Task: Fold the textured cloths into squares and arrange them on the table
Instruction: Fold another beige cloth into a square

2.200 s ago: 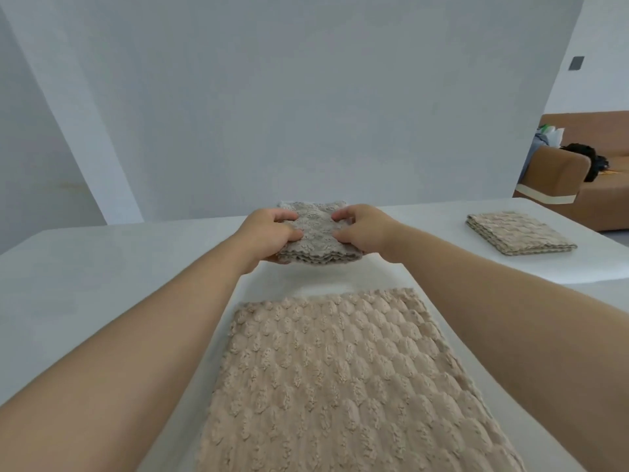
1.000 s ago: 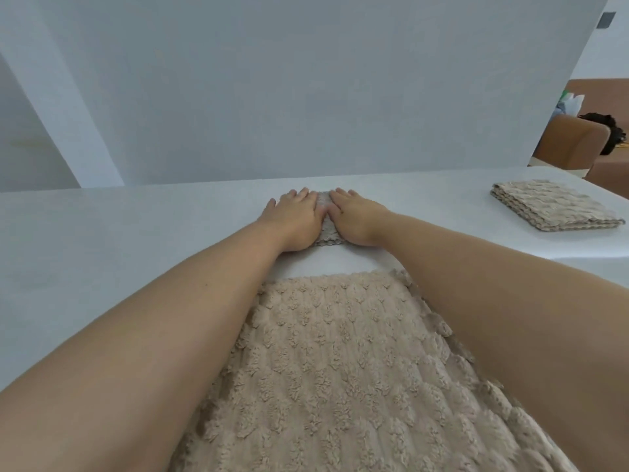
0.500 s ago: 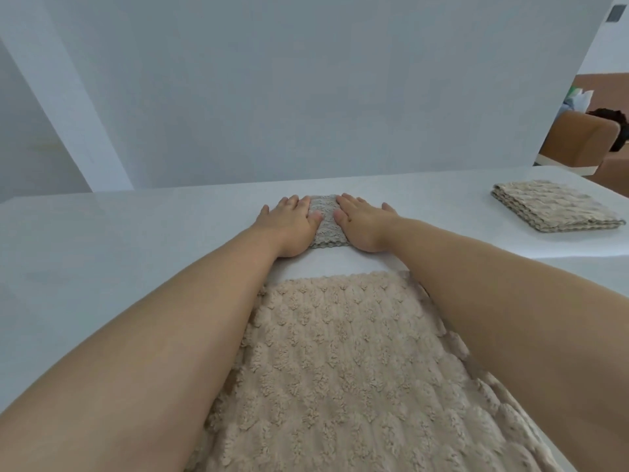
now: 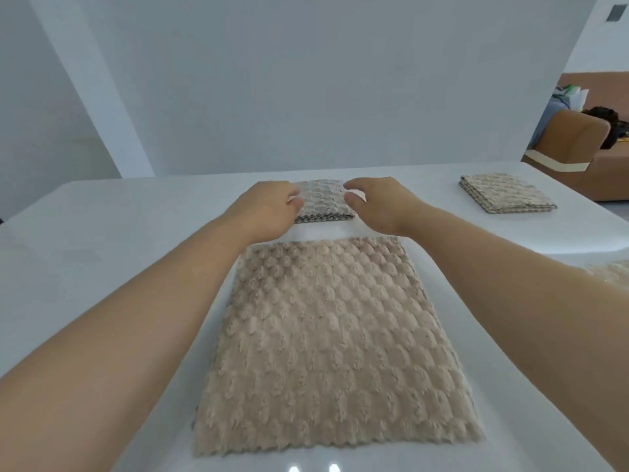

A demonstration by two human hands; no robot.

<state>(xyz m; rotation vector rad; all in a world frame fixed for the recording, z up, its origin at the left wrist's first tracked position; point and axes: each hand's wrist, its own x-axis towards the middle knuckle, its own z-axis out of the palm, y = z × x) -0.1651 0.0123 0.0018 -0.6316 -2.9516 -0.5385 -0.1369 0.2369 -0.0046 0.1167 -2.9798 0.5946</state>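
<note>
A grey-beige textured cloth folded into a square lies on the white table, far centre. My left hand hovers at its left edge and my right hand at its right edge, both lifted with fingers loosely curled and holding nothing. In front of me a large tan textured cloth lies spread flat between my forearms. A second folded square cloth rests at the far right of the table.
A white wall panel stands right behind the table's far edge. A brown sofa with bags on it is beyond the table at the right. Part of another textured cloth shows behind my right forearm.
Both hands were pressing flat on the folded grey cloth; now they have lifted off it and drawn back slightly, fingers relaxed. The cloth stays on the table.
</note>
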